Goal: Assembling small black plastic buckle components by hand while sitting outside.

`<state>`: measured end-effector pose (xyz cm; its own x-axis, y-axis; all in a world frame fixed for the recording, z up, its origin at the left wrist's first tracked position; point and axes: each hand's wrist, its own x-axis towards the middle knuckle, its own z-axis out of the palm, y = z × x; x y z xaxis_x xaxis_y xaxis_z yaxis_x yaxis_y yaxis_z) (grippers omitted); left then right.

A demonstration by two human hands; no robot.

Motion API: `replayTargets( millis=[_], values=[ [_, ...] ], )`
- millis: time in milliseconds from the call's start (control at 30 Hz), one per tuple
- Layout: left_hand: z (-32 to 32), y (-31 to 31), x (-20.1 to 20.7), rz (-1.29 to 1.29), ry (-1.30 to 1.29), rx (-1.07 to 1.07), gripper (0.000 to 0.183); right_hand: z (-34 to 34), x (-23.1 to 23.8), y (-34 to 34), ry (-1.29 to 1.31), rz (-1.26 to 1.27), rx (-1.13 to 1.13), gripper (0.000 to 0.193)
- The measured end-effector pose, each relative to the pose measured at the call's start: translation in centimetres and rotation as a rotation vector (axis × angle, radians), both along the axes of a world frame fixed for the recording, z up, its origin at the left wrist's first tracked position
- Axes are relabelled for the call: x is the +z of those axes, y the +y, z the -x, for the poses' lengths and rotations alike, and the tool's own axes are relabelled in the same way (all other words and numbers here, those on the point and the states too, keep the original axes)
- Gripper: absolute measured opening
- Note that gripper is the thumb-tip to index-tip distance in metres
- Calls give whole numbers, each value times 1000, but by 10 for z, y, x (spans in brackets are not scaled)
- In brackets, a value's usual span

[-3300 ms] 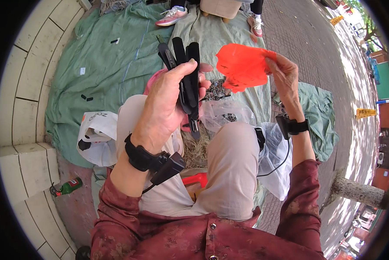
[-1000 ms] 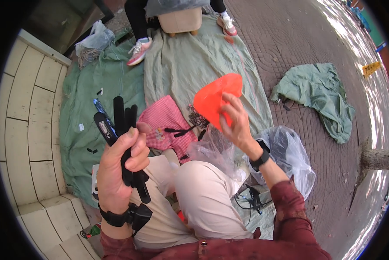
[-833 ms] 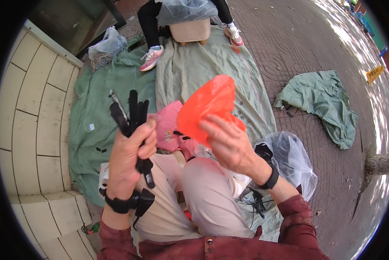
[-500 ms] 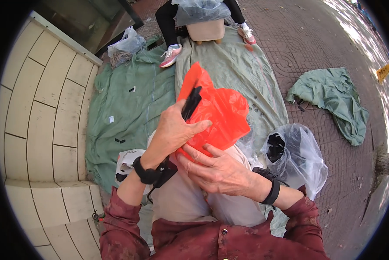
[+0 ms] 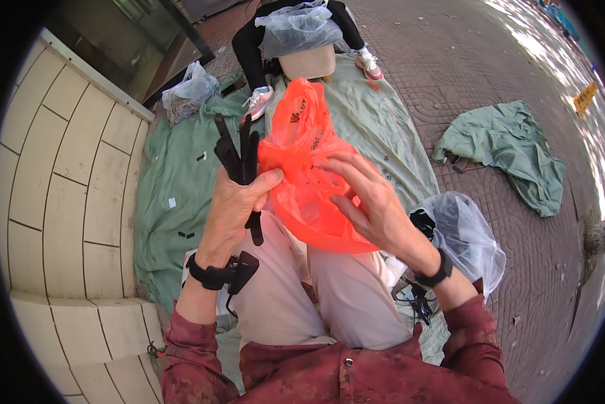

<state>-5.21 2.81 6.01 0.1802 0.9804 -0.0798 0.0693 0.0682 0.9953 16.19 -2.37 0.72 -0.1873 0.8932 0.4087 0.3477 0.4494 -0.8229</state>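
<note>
My left hand is closed round several long, thin black pieces, some poking up past the fingers and one hanging below the palm. Its thumb presses on the left edge of a thin red plastic bag above my lap. Over the bag's right side is my right hand, with fingers and thumb curved and apart and nothing visible between them. What lies inside the bag cannot be made out. A black band with a small dark box is on my left wrist, and a black band on my right.
Green cloths cover the ground ahead. To my right stands a clear plastic bag with dark items inside. Another person sits opposite by a beige bin. A tiled wall rises at left; a crumpled green cloth lies far right.
My left hand has moved left and down, so the black pieces now fan out beside the bag. The red bag has spread wider, and my right hand has risen from below it to its right side.
</note>
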Motion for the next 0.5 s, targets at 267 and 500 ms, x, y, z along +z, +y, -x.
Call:
replayTargets(
  millis=[267, 500],
  values=[
    [8, 17, -2, 122, -259, -65, 11, -15, -78, 46, -192, 151, -47, 25],
    [38, 38, -5, 99, 7, 92, 17, -58, -105, 67, 332, 481, -232, 13]
  ],
)
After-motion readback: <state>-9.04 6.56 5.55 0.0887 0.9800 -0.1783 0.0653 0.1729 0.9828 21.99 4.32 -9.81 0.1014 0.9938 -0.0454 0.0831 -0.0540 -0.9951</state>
